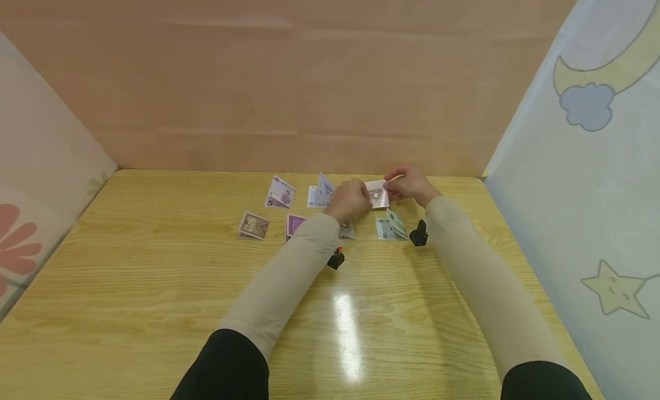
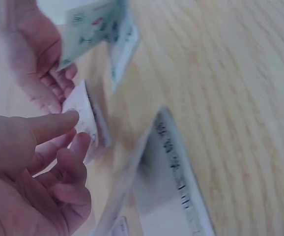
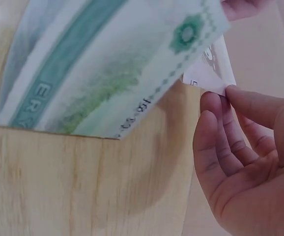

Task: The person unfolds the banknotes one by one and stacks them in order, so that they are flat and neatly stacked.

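Note:
At the back of the table both hands hold one folded pinkish-white paper banknote (image 1: 378,195), its middle fold raised. My left hand (image 1: 350,200) pinches its left side between thumb and finger, as the left wrist view shows of the note (image 2: 81,112). The right hand (image 3: 250,157) grips a corner of it between thumb and fingertips. A folded green banknote (image 1: 396,223) stands just in front of the right hand. Below the left hand, a grey-brown folded note (image 1: 347,230) is partly covered by the left wrist.
Other folded notes stand to the left: a light purple one marked 5 (image 1: 281,192), a bluish one (image 1: 317,196), a brown one (image 1: 254,226) and a purple one (image 1: 294,224). A brown paper-covered wall (image 1: 299,90) rises behind the wooden table (image 1: 154,285). Black wrist cameras hang beneath both sleeves.

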Demonstrator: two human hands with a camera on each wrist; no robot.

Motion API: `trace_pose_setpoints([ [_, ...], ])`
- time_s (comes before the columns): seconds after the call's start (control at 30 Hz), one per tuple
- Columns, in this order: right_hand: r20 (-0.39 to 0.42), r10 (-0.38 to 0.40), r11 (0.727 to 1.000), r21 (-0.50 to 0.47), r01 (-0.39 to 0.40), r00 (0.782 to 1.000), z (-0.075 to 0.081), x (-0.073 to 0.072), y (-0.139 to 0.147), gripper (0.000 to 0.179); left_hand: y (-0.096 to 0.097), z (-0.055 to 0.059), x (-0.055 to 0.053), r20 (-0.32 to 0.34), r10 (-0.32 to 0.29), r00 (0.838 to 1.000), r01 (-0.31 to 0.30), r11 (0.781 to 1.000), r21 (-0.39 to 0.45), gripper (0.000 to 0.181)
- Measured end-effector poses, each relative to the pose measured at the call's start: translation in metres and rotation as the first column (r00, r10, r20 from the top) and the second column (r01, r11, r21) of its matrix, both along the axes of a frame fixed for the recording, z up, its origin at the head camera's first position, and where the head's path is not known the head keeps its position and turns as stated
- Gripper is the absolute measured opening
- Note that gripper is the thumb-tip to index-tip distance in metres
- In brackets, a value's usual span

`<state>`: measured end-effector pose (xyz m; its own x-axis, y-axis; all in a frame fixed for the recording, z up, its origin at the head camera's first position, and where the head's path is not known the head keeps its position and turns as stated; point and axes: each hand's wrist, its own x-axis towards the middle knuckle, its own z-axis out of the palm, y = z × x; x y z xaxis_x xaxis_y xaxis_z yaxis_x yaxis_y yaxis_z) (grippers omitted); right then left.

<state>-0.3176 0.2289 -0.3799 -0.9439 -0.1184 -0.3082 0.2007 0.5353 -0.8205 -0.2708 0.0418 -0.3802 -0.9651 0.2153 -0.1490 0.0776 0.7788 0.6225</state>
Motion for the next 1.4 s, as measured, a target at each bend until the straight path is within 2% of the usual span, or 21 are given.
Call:
trace_pose_setpoints([
  [0.13,0.000,0.009,0.999,-0.036,-0.009,1.000,0.005,0.002,0.003,0.031,-0.005,0.006,0.000,0.028,0.019,0.999,-0.023,0.990,0.142,0.013],
  [0.23,-0.014,0.013,0.998,-0.055,-0.014,1.000,0.009,0.005,0.006,0.034,-0.011,0.009,0.001,0.069,0.027,0.997,-0.046,0.955,0.292,0.013],
  [0.4,-0.039,0.018,0.996,-0.091,-0.021,0.999,0.014,0.009,0.009,0.035,-0.025,0.011,0.001,0.134,0.019,0.991,-0.083,0.868,0.490,0.017],
  [0.53,-0.064,0.020,0.991,-0.134,-0.029,0.998,0.018,0.014,0.011,0.032,-0.036,0.011,0.003,0.166,0.030,0.986,-0.129,0.768,0.627,0.020],
  [0.63,-0.084,0.022,0.984,-0.175,-0.037,0.996,0.023,0.018,0.012,0.031,-0.042,0.011,0.007,0.185,0.039,0.982,-0.160,0.696,0.700,0.022],
  [0.8,-0.116,0.019,0.979,-0.199,-0.042,0.993,0.031,0.029,0.011,0.032,-0.050,0.013,0.015,0.183,0.058,0.981,-0.178,0.638,0.749,0.026],
  [1.0,-0.157,0.015,0.972,-0.231,-0.051,0.987,0.038,0.043,0.011,0.030,-0.057,0.014,0.022,0.186,0.057,0.981,-0.183,0.601,0.778,0.027],
  [1.2,-0.220,0.050,0.964,-0.244,-0.104,0.974,0.044,0.059,0.011,0.029,-0.062,0.013,0.031,0.158,-0.001,0.987,-0.126,0.593,0.795,0.029],
  [1.4,-0.273,0.086,0.957,-0.245,-0.156,0.958,0.047,0.077,0.007,0.028,-0.067,0.015,0.042,0.121,-0.047,0.992,-0.069,0.599,0.798,0.027],
])
